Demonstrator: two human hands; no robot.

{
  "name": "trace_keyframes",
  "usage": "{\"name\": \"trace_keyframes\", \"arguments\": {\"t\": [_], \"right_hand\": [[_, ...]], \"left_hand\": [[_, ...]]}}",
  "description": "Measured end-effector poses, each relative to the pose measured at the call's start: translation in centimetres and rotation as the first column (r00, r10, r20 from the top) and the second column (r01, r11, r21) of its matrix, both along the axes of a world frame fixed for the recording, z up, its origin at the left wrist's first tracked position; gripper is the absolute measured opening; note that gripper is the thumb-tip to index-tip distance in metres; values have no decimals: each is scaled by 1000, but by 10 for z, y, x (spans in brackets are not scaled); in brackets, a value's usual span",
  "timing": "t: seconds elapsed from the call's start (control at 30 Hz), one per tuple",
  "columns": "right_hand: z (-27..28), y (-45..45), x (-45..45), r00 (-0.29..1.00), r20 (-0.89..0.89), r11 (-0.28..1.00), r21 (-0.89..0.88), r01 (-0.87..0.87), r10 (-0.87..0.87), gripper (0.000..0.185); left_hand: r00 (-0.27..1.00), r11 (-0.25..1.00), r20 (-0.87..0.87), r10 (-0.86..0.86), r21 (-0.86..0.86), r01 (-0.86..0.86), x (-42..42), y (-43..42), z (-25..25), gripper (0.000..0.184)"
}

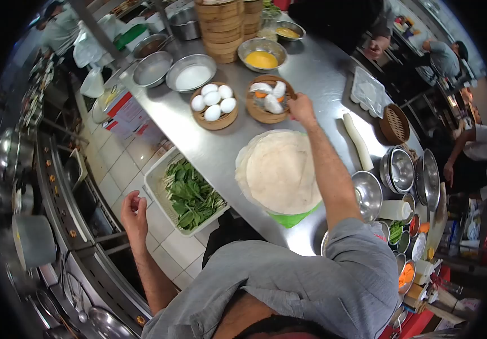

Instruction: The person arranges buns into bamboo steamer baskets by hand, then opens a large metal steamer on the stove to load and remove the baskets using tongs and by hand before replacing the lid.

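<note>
My right hand [301, 108] reaches across the steel table, its fingers closed on the right rim of a small round bamboo steamer basket [266, 117]. In that basket lie several white pieces and some orange ones; their kind I cannot make out. Beside it on the left stands another bamboo basket [213, 121] with several white eggs [212, 98]. Under my right forearm is a stack of thin round dough sheets [280, 172] on something green [293, 218]. My left hand [135, 213] hangs in the air, fingers loosely bent and apart, left of a white tub [159, 204] of leafy greens [190, 198].
Steel bowls [191, 73], a bowl of yellow liquid [262, 59] and tall stacked steamers [221, 34] stand at the back. On the right are a long white roll [357, 141], a clear plastic container [367, 90] and more bowls [401, 169]. Stoves [74, 212] line the left. Other people work nearby.
</note>
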State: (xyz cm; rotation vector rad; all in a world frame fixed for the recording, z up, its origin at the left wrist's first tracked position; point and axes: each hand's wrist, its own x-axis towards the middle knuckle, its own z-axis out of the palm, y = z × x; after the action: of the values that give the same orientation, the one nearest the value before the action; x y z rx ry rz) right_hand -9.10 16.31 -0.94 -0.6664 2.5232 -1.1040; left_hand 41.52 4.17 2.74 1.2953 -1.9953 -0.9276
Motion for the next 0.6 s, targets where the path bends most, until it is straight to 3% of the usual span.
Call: {"name": "trace_keyframes", "arguments": {"t": [0.07, 0.1, 0.13, 0.2, 0.27, 0.43, 0.5, 0.6], "right_hand": [[-3, 6, -17, 991, -103, 996, 9, -88, 88, 26], [16, 9, -14, 987, -86, 990, 49, -134, 137, 29], [38, 13, -4, 981, -71, 981, -61, -185, 181, 32], [59, 12, -3, 966, -63, 962, -89, -257, 252, 24], [74, 13, -6, 957, -94, 961, -16, -277, 275, 27], [123, -4, 45, 934, 39, 934, -55, -352, 355, 27], [146, -20, 85, 907, 36, 908, -13, -418, 419, 16], [160, -47, 147, 848, 15, 847, -54, -528, 530, 20]], "left_hand": [[995, 995, 20, 101, -8, -101, 33, 5, 5, 23], [984, 984, 16, 177, -23, -176, 48, 6, 7, 23], [985, 982, 13, 172, -84, -170, 63, 6, 10, 24], [981, 967, 20, 192, -176, -186, 95, 3, 24, 25], [961, 938, 20, 277, -223, -266, 125, -2, 44, 25], [958, 940, 173, 228, -296, -170, 210, -32, 112, 27], [937, 932, 278, 210, -348, -105, 251, -53, 134, 29], [919, 928, 364, 150, -372, -5, 305, -90, 172, 33]]}}
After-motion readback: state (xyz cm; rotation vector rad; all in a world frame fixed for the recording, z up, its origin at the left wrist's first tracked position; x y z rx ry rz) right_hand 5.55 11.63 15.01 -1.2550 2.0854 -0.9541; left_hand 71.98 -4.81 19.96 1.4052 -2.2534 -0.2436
